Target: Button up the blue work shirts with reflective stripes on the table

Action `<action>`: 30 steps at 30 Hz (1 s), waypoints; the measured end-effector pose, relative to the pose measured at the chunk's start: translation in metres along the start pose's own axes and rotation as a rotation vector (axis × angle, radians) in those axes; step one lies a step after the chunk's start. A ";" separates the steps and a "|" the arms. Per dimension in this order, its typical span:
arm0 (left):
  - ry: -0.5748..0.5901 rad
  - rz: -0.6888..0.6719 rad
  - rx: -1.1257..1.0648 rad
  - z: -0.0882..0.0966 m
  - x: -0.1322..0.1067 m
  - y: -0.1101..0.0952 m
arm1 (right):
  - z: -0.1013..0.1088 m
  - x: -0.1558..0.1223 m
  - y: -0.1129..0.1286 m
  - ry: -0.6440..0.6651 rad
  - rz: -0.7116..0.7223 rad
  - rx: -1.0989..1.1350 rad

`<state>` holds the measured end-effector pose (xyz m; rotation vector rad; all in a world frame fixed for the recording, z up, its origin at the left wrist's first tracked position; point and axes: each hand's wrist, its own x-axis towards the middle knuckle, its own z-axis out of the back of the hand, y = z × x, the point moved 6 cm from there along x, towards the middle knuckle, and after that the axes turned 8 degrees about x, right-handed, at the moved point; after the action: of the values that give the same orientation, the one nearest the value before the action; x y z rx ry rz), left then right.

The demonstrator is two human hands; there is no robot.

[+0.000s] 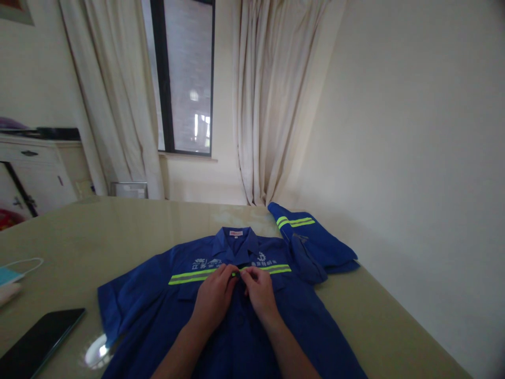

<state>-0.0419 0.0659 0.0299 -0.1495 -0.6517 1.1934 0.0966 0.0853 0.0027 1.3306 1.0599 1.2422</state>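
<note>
A blue short-sleeved work shirt [153, 305] with yellow-green reflective strips lies face up on the table, its collar away from me. White lettering and logos show on the chest, and a label sits inside the collar. My left hand [216, 296] pinches the shirt's front edge at the reflective strip, just below the collar opening. Right beside it, my right hand [258, 292] pinches the same front edge, fingertips almost touching the left ones. The fingers hide whatever small part of the placket lies between them. Lower down the front, a dark button [240, 319] is faintly visible.
Another blue garment [321, 242] with reflective strips lies at the right, against the wall and touching the shirt's sleeve. On the left are a black phone [43, 342] and a light-blue face mask [10, 275]. The glossy table [98, 231] reaches toward curtains and a window.
</note>
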 end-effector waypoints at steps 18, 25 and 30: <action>0.014 0.134 0.332 -0.009 -0.004 0.013 | -0.011 -0.018 0.021 0.012 0.298 -0.622; -0.012 0.073 0.349 -0.017 -0.006 0.016 | -0.016 -0.022 0.027 0.054 0.321 -0.710; 0.001 0.015 0.316 -0.018 -0.003 0.016 | -0.023 -0.028 0.029 0.109 0.302 -0.785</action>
<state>-0.0455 0.0736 0.0076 0.1110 -0.4538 1.2945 0.0707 0.0565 0.0278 0.8218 0.3509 1.7312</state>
